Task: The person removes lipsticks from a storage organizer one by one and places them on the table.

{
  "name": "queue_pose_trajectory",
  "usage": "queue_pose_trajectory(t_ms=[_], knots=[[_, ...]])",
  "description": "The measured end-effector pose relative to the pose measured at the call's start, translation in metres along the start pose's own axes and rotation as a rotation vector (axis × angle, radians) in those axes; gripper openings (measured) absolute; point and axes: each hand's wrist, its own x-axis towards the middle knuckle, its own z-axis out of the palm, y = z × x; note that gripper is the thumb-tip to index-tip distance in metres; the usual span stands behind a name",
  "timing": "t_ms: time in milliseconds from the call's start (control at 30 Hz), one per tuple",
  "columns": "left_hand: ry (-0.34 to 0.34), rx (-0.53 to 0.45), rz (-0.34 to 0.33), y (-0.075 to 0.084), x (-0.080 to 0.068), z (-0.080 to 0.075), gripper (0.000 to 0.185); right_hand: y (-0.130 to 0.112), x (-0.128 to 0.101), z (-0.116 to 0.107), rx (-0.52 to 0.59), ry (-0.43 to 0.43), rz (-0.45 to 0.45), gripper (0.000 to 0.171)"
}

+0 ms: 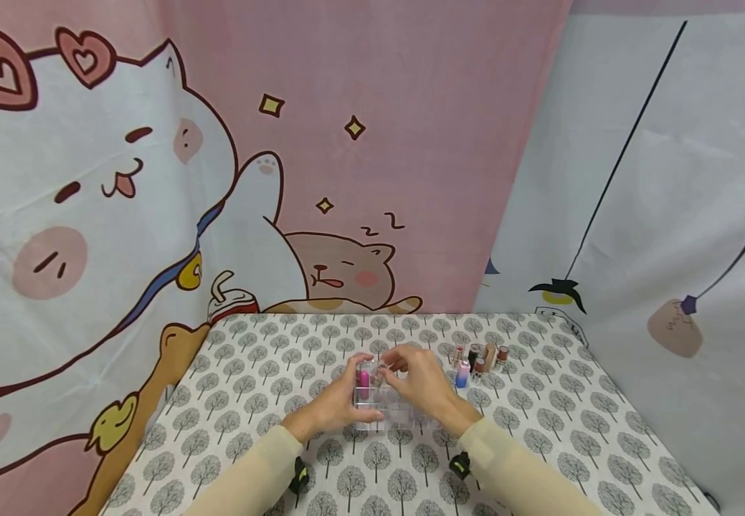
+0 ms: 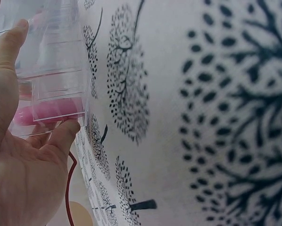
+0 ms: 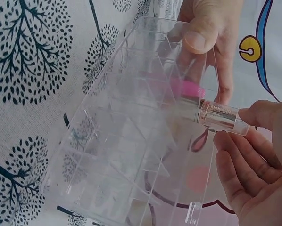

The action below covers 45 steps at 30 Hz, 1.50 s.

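Observation:
A clear compartment organizer [image 3: 103, 155] is gripped by my left hand [image 1: 336, 405], thumb at its near side and fingers round the far left. In one far-left compartment stands a bright pink lipstick tube [image 1: 364, 385], seen through the clear wall in the left wrist view. Between thumb and fingers, my right hand [image 1: 420, 381] pinches a lipstick tube with a clear end and gold-toned middle [image 3: 221, 117]. The held tube's lower end overlaps the compartment beside the pink one. Most compartments in the right wrist view show only clear dividers.
Several lipsticks stand in a group at the right, among them a pink-and-blue tube [image 1: 462, 374], a black one [image 1: 473, 355] and a tan one [image 1: 490, 356]. A tree-print cloth [image 1: 249, 401] covers the table, and a cartoon curtain [image 1: 424, 179] hangs behind it.

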Motion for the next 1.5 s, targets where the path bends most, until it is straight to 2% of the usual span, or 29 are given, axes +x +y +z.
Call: queue_pose_trajectory(t_ms=[300,800,1167,1500], knots=[[0.012,0.032,-0.001,0.003,0.0,0.0,0.121,-0.001,0.001,-0.009,0.021,0.018,0.031,0.024],[0.023,0.064,-0.012,0.002,0.0,0.0,0.121,0.005,-0.001,-0.024,-0.006,0.068,-0.027,0.023],[0.022,0.053,-0.018,0.002,0.0,0.0,0.12,0.004,-0.008,-0.038,-0.013,0.074,0.017,0.023],[0.021,0.064,-0.02,0.001,-0.001,0.001,0.122,0.012,-0.015,-0.049,0.005,0.106,0.003,0.023]])
